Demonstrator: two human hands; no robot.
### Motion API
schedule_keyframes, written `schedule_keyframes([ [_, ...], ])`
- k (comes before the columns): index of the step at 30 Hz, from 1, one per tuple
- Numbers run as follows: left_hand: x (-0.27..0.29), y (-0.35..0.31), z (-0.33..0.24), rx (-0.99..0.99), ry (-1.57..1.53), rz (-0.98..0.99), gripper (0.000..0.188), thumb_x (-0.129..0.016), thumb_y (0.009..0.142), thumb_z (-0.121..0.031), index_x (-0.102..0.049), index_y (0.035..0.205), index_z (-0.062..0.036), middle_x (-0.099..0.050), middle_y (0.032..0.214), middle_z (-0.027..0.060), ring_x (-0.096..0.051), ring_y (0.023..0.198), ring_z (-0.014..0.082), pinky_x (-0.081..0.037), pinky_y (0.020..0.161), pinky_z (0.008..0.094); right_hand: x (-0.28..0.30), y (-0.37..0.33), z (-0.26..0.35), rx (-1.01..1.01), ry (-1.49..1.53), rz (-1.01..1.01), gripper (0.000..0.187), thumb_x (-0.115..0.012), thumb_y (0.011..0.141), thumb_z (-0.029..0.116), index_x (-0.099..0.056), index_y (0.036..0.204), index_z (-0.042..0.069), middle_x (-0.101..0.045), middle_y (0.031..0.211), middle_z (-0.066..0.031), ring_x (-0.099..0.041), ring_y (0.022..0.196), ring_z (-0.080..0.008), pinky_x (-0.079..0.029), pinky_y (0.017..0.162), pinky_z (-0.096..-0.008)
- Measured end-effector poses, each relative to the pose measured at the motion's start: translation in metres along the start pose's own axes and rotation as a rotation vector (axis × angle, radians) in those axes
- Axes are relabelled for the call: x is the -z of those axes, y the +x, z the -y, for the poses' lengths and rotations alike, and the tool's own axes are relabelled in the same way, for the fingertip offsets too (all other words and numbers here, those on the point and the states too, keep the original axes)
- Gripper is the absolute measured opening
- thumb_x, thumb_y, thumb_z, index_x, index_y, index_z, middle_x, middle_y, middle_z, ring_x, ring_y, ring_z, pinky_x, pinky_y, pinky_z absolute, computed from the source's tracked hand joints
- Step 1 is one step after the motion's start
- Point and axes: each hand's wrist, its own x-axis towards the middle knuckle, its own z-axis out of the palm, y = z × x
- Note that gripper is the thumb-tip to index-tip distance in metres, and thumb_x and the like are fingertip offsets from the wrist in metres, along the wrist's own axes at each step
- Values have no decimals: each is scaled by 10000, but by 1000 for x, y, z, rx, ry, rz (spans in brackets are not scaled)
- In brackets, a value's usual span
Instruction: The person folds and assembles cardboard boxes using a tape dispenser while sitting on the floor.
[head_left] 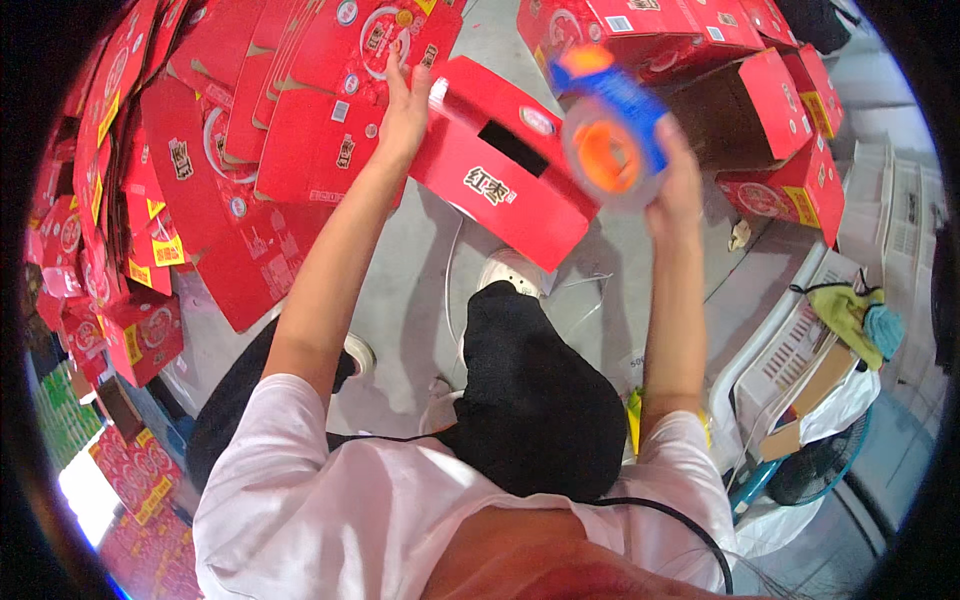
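Note:
A red cardboard box [545, 215] with a dark oblong slot in its upper side is held tilted above the floor in front of me. My left hand [404, 118] grips its left end, fingers stretched up along the edge. In my right hand [677, 182] is a blue tape dispenser [640, 112] with a clear roll on an orange core, smeared by motion. The dispenser is at the box's right end; whether its tape touches the cardboard I cannot tell.
Flattened red cartons [225, 235] are piled at the left and far left. Open red boxes [745, 105] stand at the far right. White plastic crates [780, 345], a green cloth [845, 315] and a fan [822, 465] are on the right. A loose pale strap [456, 270] lies near my shoe [512, 270].

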Motion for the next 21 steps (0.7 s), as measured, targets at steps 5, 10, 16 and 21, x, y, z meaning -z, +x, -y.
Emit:
schedule_keyframes([
  [5, -1, -24, -13, -144, 651, 186, 682, -595, 906, -500, -395, 1444, -131, -575, 1308, 173, -582, 1171, 325, -426, 982, 498, 4, -46, -40, -52, -229, 232, 310, -730, 864, 286, -696, 984, 2, -658, 849, -8, -581, 734, -68, -467, 692, -229],
  [10, -5, -33, -35, -395, 602, -33, 530, -660, 903, -374, -515, 1327, -92, -648, 1120, 148, -628, 981, 284, -498, 854, 396, -1, -46, -53, -23, -227, 315, 298, -745, 847, 263, -694, 977, 0, -661, 855, -8, -577, 746, -63, -465, 688, -227],
  [16, 15, -43, -63, 789, -619, 641, 327, -682, 914, -347, -665, 1087, -70, -668, 1007, 26, -595, 832, 106, -487, 753, 275, -4, -41, -38, -86, -338, 458, 339, -736, 860, 285, -681, 1028, -5, -664, 873, -5, -593, 773, -73, -474, 710, -234],
  [21, 40, -29, -28, 660, -387, 402, 297, -668, 928, -295, -705, 1081, -44, -688, 940, 14, -589, 798, 85, -473, 736, 254, -40, -30, -37, -118, -414, 539, 390, -726, 863, 355, -678, 1027, 4, -674, 887, -20, -608, 767, -84, -490, 684, -257],
])
